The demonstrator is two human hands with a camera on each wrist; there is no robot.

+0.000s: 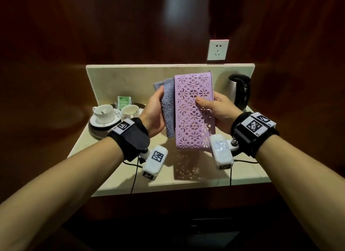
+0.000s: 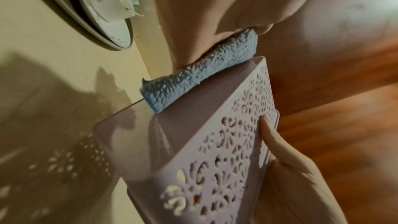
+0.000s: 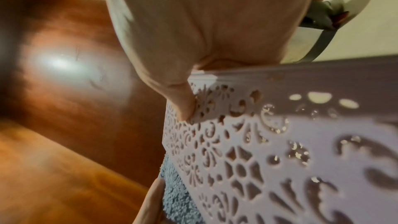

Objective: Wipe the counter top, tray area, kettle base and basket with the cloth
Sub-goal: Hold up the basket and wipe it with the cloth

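Two bare hands hold a lilac plastic basket (image 1: 193, 112) with cut-out floral walls in the centre of the head view, lifted above the pale stone bench (image 1: 186, 178). On the basket's right side the right hand (image 1: 217, 108) has a closed grip on the wall and rim, thumb pressed on the patterned face. At the basket's left, the left hand (image 1: 155, 114) presses a folded blue terry cloth (image 1: 167, 108) flat against the solid side of the basket, its grip wrapped around the cloth with the thumb across it.

Toward the left of the frame, a dark round tray (image 1: 97, 133) on the bench carries two white cups (image 1: 104, 111) on saucers and a green packet (image 1: 124, 101). At the right, by the upstand, stands a steel kettle with a black handle (image 1: 239, 91). Above it, on the dark wood wall, sits a white socket (image 1: 218, 50).
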